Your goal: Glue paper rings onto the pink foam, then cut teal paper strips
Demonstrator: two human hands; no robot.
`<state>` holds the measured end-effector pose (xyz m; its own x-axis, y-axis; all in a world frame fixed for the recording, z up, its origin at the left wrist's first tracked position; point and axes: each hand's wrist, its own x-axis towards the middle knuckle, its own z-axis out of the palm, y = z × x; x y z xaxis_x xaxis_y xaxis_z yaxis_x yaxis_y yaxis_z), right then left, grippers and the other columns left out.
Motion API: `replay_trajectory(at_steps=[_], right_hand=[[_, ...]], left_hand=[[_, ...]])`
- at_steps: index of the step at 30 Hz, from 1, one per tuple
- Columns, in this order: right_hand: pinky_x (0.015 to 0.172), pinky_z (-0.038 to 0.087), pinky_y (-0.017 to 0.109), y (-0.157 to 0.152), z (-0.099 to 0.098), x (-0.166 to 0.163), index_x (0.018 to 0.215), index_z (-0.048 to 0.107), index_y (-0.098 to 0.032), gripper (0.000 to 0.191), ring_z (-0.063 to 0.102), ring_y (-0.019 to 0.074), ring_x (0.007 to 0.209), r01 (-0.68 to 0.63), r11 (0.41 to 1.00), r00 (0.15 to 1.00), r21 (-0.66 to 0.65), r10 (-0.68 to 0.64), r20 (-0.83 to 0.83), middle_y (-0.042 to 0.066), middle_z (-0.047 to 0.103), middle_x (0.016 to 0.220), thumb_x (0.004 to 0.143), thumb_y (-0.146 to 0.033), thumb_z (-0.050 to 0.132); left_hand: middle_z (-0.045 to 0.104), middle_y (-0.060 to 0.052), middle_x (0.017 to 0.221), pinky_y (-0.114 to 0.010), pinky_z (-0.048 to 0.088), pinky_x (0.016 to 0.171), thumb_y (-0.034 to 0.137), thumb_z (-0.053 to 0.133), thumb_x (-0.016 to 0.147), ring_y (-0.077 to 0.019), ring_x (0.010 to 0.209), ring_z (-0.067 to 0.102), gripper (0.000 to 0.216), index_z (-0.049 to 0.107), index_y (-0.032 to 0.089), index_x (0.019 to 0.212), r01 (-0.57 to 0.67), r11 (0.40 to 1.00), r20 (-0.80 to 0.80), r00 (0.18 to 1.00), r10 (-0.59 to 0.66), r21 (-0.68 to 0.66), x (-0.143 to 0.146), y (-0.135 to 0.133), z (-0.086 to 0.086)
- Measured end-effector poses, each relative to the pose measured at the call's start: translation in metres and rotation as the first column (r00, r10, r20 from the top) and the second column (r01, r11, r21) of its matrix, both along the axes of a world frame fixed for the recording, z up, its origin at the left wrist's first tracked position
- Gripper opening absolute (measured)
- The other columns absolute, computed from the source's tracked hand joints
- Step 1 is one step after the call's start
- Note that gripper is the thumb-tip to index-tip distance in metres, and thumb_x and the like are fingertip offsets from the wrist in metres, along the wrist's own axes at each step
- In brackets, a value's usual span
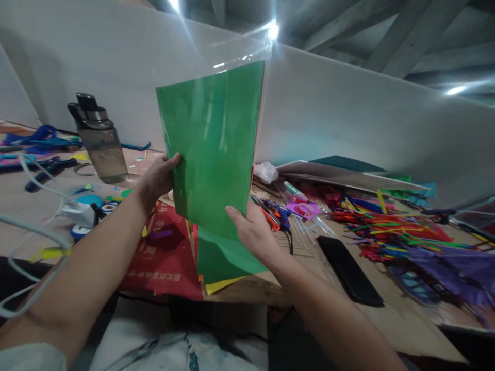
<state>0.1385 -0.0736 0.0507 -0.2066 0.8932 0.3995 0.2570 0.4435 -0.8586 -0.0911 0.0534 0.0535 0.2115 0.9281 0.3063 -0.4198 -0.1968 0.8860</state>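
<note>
Between my two hands a pack of green paper (212, 139) in a clear plastic sleeve (240, 51) is held up over the table, tilted slightly. My left hand (158, 175) grips its left edge, thumb on the front. My right hand (251, 226) pinches the lower right edge, thumb also in front. The fingers behind the pack are hidden. A thin red edge shows along the pack's right side. Below it, more green sheets (228, 257) lie on the table with a yellow sheet (224, 285) under them, beside a red printed paper (170, 257).
A water bottle (100, 144) stands at the left, near a white charger (79, 211) with cables. To the right lie a black phone (350, 270), a blue glue gun (284, 216) and a heap of colourful strips (386, 221). A white partition (348, 108) rises behind.
</note>
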Motion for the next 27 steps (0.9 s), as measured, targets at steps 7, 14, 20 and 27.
replay_trajectory(at_steps=[7, 14, 20, 27], right_hand=[[0.090, 0.048, 0.037, 0.004, -0.003, 0.012, 0.099, 0.068, -0.020, 0.027, 0.065, 0.0222, 0.097, -0.010, 0.982, 0.932, -0.189, -0.060, -0.358, 0.004, 0.071, 0.104, 0.074, -0.031, 0.064], [0.075, 0.055, 0.039, -0.020, -0.003, 0.006, 0.098, 0.065, -0.023, 0.034, 0.069, 0.0237, 0.080, -0.047, 0.902, 0.805, -0.429, -0.220, -0.551, 0.006, 0.073, 0.096, 0.066, -0.033, 0.070], [0.073, 0.056, 0.038, -0.026, 0.002, 0.012, 0.105, 0.063, -0.023, 0.042, 0.069, 0.0244, 0.084, -0.036, 0.901, 0.823, -0.433, -0.219, -0.524, 0.005, 0.073, 0.098, 0.064, -0.031, 0.070], [0.077, 0.055, 0.039, -0.018, -0.001, 0.025, 0.097, 0.066, -0.021, 0.040, 0.069, 0.0244, 0.083, -0.008, 0.897, 0.820, -0.441, -0.247, -0.516, 0.005, 0.073, 0.099, 0.059, -0.028, 0.076]], left_hand=[[0.073, -0.009, 0.088, -0.034, 0.055, 0.071, 0.031, 0.078, 0.057, -0.0246, 0.078, 0.070, 0.047, 0.068, 0.016, 0.101, 0.142, 0.972, -0.213, 0.960, -0.182, -0.189, -0.004, -0.005, -0.006], [0.073, -0.009, 0.093, -0.037, 0.054, 0.072, 0.028, 0.072, 0.068, -0.0215, 0.074, 0.068, 0.047, 0.063, 0.017, 0.113, 0.275, 0.942, -0.229, 0.921, -0.316, -0.193, 0.004, -0.019, -0.004], [0.073, -0.007, 0.082, -0.040, 0.054, 0.076, 0.034, 0.066, 0.073, -0.0234, 0.073, 0.068, 0.032, 0.068, 0.015, 0.099, 0.224, 0.932, -0.091, 0.962, -0.259, -0.285, 0.010, -0.028, -0.002], [0.073, -0.010, 0.091, -0.042, 0.057, 0.076, 0.033, 0.071, 0.069, -0.0252, 0.076, 0.070, 0.038, 0.069, 0.016, 0.102, 0.205, 0.942, -0.080, 0.969, -0.233, -0.266, 0.018, -0.035, -0.002]])
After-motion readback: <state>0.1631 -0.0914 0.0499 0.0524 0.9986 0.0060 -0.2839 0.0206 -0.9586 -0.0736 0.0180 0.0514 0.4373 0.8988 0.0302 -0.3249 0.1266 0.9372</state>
